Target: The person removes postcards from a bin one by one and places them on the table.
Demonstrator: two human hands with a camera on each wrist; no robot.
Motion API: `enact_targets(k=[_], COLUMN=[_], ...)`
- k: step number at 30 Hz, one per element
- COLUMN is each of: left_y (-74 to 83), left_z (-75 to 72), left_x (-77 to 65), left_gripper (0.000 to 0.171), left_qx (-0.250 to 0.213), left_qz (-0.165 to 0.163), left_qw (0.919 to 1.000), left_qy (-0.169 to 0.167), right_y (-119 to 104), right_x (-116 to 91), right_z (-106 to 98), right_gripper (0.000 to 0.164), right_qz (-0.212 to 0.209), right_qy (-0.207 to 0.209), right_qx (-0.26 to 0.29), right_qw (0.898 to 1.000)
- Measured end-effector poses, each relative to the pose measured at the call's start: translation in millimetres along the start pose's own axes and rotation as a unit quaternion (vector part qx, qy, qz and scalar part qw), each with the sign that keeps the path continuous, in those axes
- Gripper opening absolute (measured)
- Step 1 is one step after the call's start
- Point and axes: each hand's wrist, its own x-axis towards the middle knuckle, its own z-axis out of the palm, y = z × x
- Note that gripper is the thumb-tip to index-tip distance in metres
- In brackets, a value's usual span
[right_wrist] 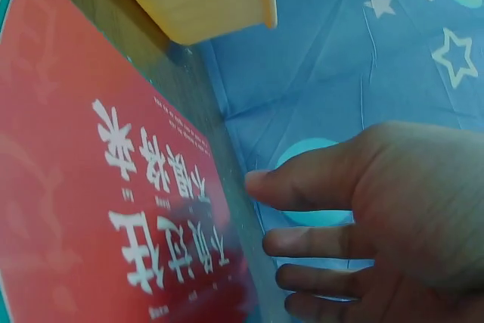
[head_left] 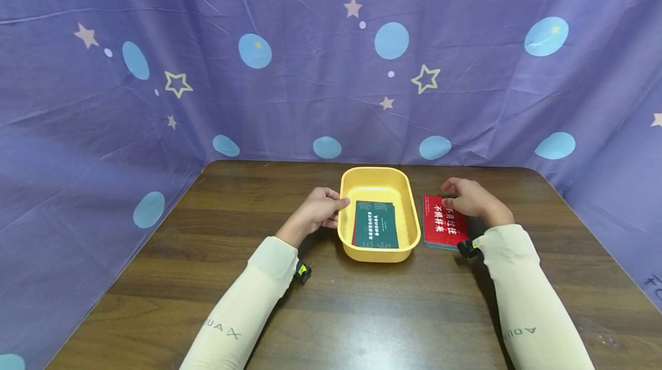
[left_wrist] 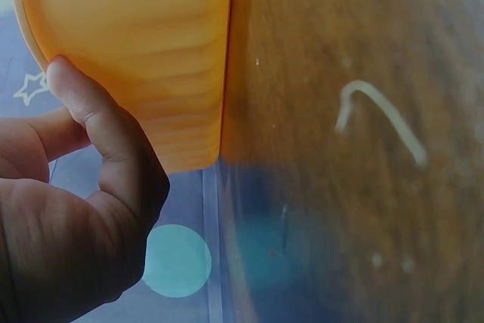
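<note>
A yellow plastic tray (head_left: 376,255) sits on the table in the head view. My left hand (head_left: 318,209) pinches its left rim, thumb on top and fingers along the outer wall. Inside lies a dark green card (head_left: 383,229) with white characters, a red edge showing beneath it. To the right of the tray is a stack of cards, a red card (head_left: 439,226) with white characters on top and teal edges below. Over the stack's far right corner hovers my right hand (head_left: 468,197). In the right wrist view its fingers are extended beside the red card, with nothing between them.
The brown wooden table (head_left: 217,278) ends at a purple curtain (head_left: 289,106) with stars and blue dots, hanging behind it and at both sides. Small black devices are strapped at both wrists, below pale sleeves.
</note>
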Motion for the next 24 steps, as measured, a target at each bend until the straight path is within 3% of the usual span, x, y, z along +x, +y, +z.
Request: enact_targets(k=[4,14,24], left_y=[0.1,1.1,-1.2], left_z=[0.0,0.1,-0.2], left_x=[0.4,-0.8,1.1], left_gripper=[0.029,0.029,0.029], left_qx=[-0.001,0.000,-0.001], left_qz=[0.001,0.001,0.002], left_qw=[1.0000,1.0000,1.0000], left_qy=[0.000,-0.001,0.003], right_y=[-9.9,-39.7,-68.9], right_x=[2.3,10.4,14.8], right_z=[-0.7,-0.4,7.2], right_gripper=[0.036,0.043,0.050], right_qz=[-0.005,-0.069,-0.119], right_qy=[0.017,0.078,0.097], right_qx=[-0.002,-0.001,-0.006], right_qw=[1.000,0.995,0.988])
